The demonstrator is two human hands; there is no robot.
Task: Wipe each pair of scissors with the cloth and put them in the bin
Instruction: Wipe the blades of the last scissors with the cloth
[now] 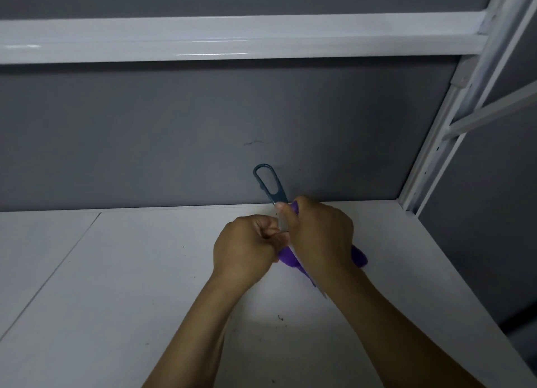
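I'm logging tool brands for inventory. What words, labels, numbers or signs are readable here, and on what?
No readable text anywhere.
The scissors, the purple cloth, the white table and the grey wall bear no print; the wall's dark marks are scuffs, not letters.

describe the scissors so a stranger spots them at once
Over the white table, left hand and right hand meet at a purple cloth. The scissors run between them; only their dark teal loop handle sticks up against the grey wall.

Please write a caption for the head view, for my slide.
Left hand and right hand hold teal-handled scissors at a white table; right hand grips a purple cloth.
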